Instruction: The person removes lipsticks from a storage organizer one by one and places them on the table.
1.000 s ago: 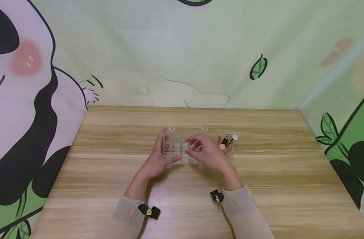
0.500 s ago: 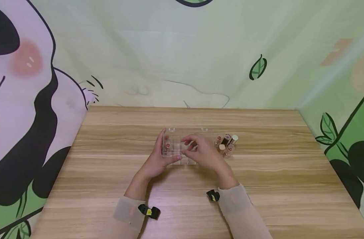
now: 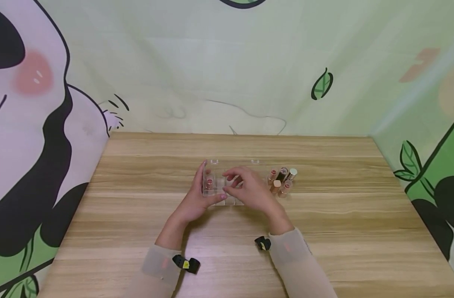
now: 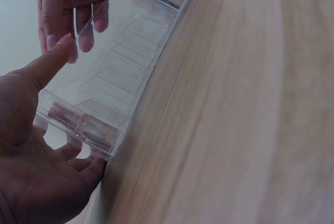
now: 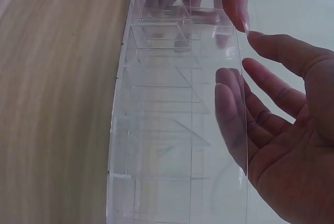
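Observation:
A clear lipstick organizer (image 3: 229,200) with several compartments stands on the wooden table. My left hand (image 3: 196,199) grips its left end, thumb along the near top edge and fingers around the side. One pink lipstick (image 3: 210,183) occupies the leftmost compartment; the left wrist view shows this lipstick (image 4: 82,124) through the clear wall. My right hand (image 3: 251,189) hovers over the middle compartments with fingers loosely bent, nothing visible between them. In the right wrist view, the right hand's thumb (image 5: 276,49) is close to the left thumb at the organizer's edge; whether they touch, I cannot tell.
Several lipsticks (image 3: 285,189) stand in a cluster just right of the organizer, one with a silver cap (image 3: 293,172). Beneath everything is the wooden table (image 3: 227,252). A printed cloth wall (image 3: 197,74) rises behind its far edge.
My right hand has moved left over the organizer, toward the left thumb, uncovering more of the lipstick cluster. My left hand and the organizer have stayed in place.

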The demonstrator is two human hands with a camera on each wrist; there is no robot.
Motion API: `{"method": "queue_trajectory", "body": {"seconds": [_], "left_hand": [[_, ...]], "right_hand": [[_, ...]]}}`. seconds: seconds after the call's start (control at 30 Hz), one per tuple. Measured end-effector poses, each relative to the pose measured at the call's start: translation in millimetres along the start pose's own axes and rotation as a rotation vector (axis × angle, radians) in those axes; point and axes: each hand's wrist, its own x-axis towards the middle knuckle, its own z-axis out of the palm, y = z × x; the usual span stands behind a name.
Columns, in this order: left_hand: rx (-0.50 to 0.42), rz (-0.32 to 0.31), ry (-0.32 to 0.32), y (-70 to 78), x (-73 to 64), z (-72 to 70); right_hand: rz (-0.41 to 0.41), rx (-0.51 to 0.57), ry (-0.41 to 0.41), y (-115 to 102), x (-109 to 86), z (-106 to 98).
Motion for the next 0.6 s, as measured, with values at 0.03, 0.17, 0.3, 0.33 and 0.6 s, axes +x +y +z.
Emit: {"method": "queue_trajectory", "body": {"seconds": [0.03,0.17,0.3,0.33,0.6], "left_hand": [[0.002,0.000,0.000,-0.2,0.1,0.0],[0.007,0.003,0.001,-0.4,0.4,-0.3],[0.005,0.008,0.004,-0.3,0.0,-0.4],[0.002,0.009,0.005,-0.3,-0.1,-0.3],[-0.019,0.014,0.002,0.5,-1.0,0.7]], "right_hand": [[-0.001,0.000,0.002,0,0.4,1],[-0.003,-0.006,0.009,0,2.0,3],[-0.002,0.003,0.006,-1,3.7,6],[-0.001,0.007,0.004,-2,4.1,6],[0.001,0.030,0.006,-4,7.0,11]]}}
